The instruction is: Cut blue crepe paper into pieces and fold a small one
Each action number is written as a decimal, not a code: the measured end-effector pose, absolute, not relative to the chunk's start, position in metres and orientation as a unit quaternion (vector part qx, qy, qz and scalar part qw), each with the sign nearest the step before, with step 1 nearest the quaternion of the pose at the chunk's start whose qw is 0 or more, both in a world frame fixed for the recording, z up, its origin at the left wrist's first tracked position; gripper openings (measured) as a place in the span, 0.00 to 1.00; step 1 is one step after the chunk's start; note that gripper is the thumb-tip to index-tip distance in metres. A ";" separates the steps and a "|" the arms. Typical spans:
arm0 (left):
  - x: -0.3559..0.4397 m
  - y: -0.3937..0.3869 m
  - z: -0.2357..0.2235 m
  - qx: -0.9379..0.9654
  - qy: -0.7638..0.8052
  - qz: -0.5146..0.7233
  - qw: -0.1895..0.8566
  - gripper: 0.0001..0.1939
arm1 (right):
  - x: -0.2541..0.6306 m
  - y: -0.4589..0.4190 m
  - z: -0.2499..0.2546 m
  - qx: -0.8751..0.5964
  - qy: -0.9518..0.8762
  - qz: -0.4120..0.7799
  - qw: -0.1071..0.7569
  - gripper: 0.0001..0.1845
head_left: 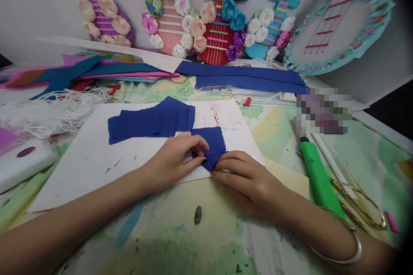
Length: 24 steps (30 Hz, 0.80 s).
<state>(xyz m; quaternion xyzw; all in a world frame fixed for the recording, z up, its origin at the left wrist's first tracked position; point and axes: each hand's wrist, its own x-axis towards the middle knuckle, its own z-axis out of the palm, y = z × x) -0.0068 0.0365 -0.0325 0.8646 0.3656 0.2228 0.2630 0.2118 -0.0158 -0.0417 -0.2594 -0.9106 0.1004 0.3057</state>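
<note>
Between my hands, near the front edge of a white board, is a small piece of dark blue crepe paper with its near end folded to a point. My left hand pinches the left side of that fold between thumb and fingers. On the right side, my right hand has its fingers closed on the folded corner; its thumb is mostly hidden. More cut pieces of blue crepe paper lie overlapped on the board, just beyond my left hand.
A green-handled knife and gold-handled scissors lie to the right. White cord is heaped at the left. Long blue strips lie behind the board. Decorated paper instruments lean on the wall.
</note>
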 end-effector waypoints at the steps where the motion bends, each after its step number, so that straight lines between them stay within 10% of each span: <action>1: -0.007 0.037 -0.033 0.867 0.363 0.220 0.263 0.05 | 0.212 -0.014 -0.042 -0.270 -0.900 0.105 0.326 0.14; 24: -0.009 0.041 -0.035 0.855 0.362 0.212 0.304 0.06 | 0.215 0.007 -0.035 -0.425 -0.801 0.305 0.292 0.08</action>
